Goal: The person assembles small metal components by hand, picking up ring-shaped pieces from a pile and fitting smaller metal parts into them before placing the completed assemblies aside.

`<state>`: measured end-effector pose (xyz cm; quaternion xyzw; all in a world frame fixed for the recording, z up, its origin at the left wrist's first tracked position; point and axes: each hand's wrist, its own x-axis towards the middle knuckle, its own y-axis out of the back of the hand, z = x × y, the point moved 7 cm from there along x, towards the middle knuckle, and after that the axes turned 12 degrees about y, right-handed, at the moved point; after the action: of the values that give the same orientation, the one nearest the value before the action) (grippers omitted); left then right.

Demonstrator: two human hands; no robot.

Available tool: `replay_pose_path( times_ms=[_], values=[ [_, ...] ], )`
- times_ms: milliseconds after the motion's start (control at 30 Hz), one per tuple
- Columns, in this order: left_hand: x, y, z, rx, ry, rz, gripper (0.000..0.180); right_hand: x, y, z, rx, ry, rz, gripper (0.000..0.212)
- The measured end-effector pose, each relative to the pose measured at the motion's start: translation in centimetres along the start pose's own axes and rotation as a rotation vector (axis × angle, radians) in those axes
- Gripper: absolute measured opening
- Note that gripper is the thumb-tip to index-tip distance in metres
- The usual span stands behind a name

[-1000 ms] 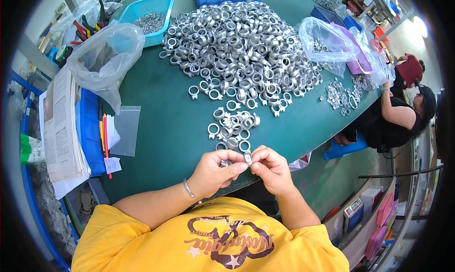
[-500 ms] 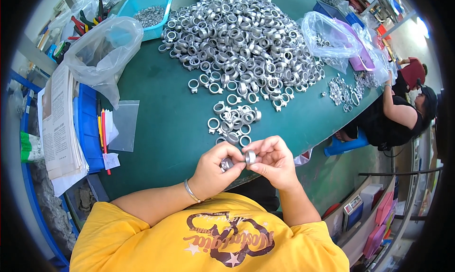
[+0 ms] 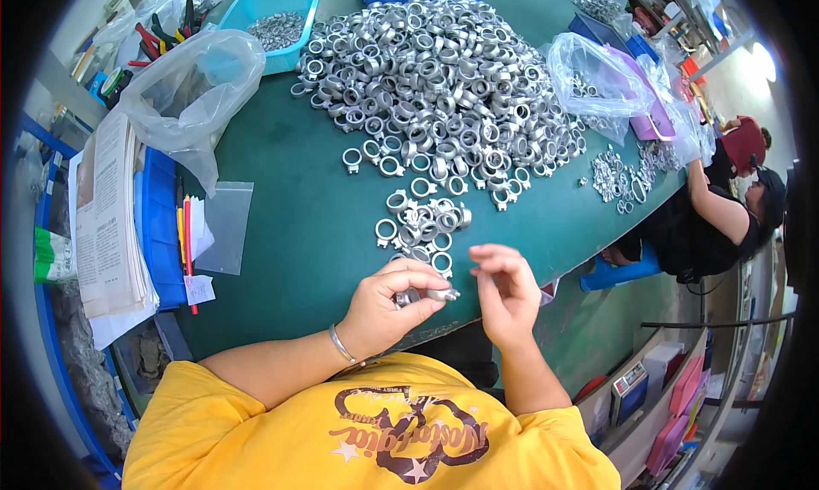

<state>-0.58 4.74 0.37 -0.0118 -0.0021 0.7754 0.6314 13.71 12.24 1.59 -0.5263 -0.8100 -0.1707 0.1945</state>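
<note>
My left hand (image 3: 388,307) is closed, with a silver metal ring (image 3: 444,295) pinched between thumb and fingertips, its small lug pointing right. More ring metal shows inside the curled fingers; how many pieces is hidden. My right hand (image 3: 509,298) is apart from it, a short way to the right, its fingers spread and holding nothing, slightly blurred. Just beyond both hands lies a small cluster of the same lugged rings (image 3: 422,221) on the green table (image 3: 299,208). Farther back rises a large pile of these rings (image 3: 444,81).
At the back left are a turquoise basket (image 3: 314,21) of small metal parts and a clear plastic bag (image 3: 188,98). A blue bin (image 3: 162,226) with papers and pencils stands left. To the right lie smaller metal parts (image 3: 623,174), near a seated person in black (image 3: 717,208).
My right hand has let go of the ring and moved slightly right, its fingers opening. The ring is now in my left fingertips, turned edge-on.
</note>
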Motion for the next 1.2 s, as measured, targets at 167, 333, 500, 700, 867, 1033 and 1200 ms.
replay_pose_path(
  times_ms=[167, 333, 500, 700, 867, 1033, 1200],
  values=[
    [-0.2, 0.0, 0.4, 0.02, 0.003, 0.005, 0.018, 1.4, -2.3, 0.3, -0.703, 0.185, -0.288, 0.015],
    [-0.2, 0.1, 0.4, 0.026, -0.023, 0.022, 0.02, 1.6, -2.4, 0.4, -0.706, 0.127, -0.315, 0.013],
    [-0.2, 0.0, 0.3, 0.007, -0.001, 0.016, 0.018, 0.8, -1.2, 0.7, -0.456, 0.027, -0.19, 0.009],
    [-0.6, -1.1, -2.6, -0.731, 0.612, -0.192, 0.024, 0.1, -0.6, 0.1, -0.138, 0.042, -0.084, 0.014],
    [-0.6, -1.5, -2.6, -0.888, 0.609, -0.398, 0.024, 0.0, -1.0, -1.2, -0.129, 0.181, -0.08, 0.023],
    [-0.6, -1.7, -2.5, -0.922, 0.612, -0.393, 0.021, -0.3, -1.0, -2.3, -0.191, 0.352, -0.072, 0.033],
    [-0.6, -1.8, -3.1, -0.801, 0.643, -0.367, 0.015, -0.6, -1.3, -2.6, -0.232, 0.433, -0.081, 0.039]
  ],
)
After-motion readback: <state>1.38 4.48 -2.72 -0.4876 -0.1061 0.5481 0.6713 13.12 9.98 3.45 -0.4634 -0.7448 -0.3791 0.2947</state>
